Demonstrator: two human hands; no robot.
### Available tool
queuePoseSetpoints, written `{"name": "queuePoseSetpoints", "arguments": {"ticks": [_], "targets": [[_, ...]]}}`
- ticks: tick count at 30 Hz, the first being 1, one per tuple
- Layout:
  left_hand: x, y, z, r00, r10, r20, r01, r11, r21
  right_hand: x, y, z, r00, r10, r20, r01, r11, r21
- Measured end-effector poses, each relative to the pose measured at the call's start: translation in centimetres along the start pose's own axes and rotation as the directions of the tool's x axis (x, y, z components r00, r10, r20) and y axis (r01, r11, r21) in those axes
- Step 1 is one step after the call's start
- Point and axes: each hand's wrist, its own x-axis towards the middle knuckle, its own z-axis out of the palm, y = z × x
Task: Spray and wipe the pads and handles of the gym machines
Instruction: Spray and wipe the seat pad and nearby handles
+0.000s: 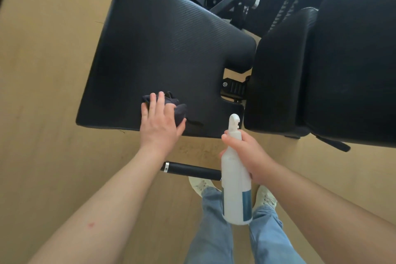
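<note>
The left hand lay flat with straight fingers, pressing a dark cloth onto the black seat pad near its 6 o'clock edge. At 4 o'clock from the cloth, the right hand gripped the neck of a white spray bottle.

Dark cloth bunched at the front edge of the black seat pad; white spray bottle held upright just beside it.

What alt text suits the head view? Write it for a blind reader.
The left hand presses a dark cloth flat on the black seat pad near its front edge; the right hand grips a white spray bottle in front of a black handle.
</note>
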Motion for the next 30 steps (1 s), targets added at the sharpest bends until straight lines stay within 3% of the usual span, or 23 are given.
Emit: {"name": "queuePoseSetpoints", "arguments": {"ticks": [6, 9, 13, 16, 21, 25, 26, 27, 30], "targets": [[1.4, -0.6, -0.3, 0.959, -0.281, -0.041, 0.279, 0.959, -0.048, 0.1, 0.2, 0.0, 0.998, -0.022, -0.060, 0.019, 0.999, -0.050], [3.7, 1.9, 0.0, 0.954, -0.295, -0.055, 0.289, 0.952, -0.096, 0.3, 0.5, -0.8, 0.996, -0.042, -0.078, 0.041, 0.999, -0.016], [7.3, 7.5, 1.8, 0.999, -0.035, -0.017, 0.034, 0.999, -0.009, 0.9, 1.1, -2.0, 0.994, -0.077, -0.074, 0.078, 0.997, 0.019], [7.2, 11.8, 3.8, 0.971, 0.217, 0.097, -0.226, 0.970, 0.085, 1.4, 1.8, -2.6, 0.990, -0.111, -0.087, 0.113, 0.993, 0.017], [3.1, 14.6, 6.6, 0.838, 0.460, 0.295, -0.514, 0.846, 0.143, 1.4, 2.2, -3.1, 0.985, -0.159, -0.072, 0.162, 0.986, 0.041], [3.7, 12.8, 5.7, 0.647, 0.660, 0.383, -0.746, 0.651, 0.139, 1.5, 2.1, -2.7, 0.983, -0.178, -0.049, 0.179, 0.983, 0.028], [4.2, 12.0, 5.1, 0.626, 0.678, 0.385, -0.764, 0.632, 0.129, 1.6, 2.0, -2.5, 0.982, -0.182, -0.049, 0.183, 0.983, 0.029], [4.8, 11.1, 4.6, 0.653, 0.674, 0.345, -0.743, 0.659, 0.120, 1.7, 1.8, -2.3, 0.981, -0.188, -0.047, 0.189, 0.981, 0.035], [7.6, 7.6, 2.4, 0.861, 0.506, 0.043, -0.507, 0.850, 0.141, 2.2, 1.4, -1.7, 0.985, -0.174, -0.018, 0.175, 0.984, 0.046]]}}
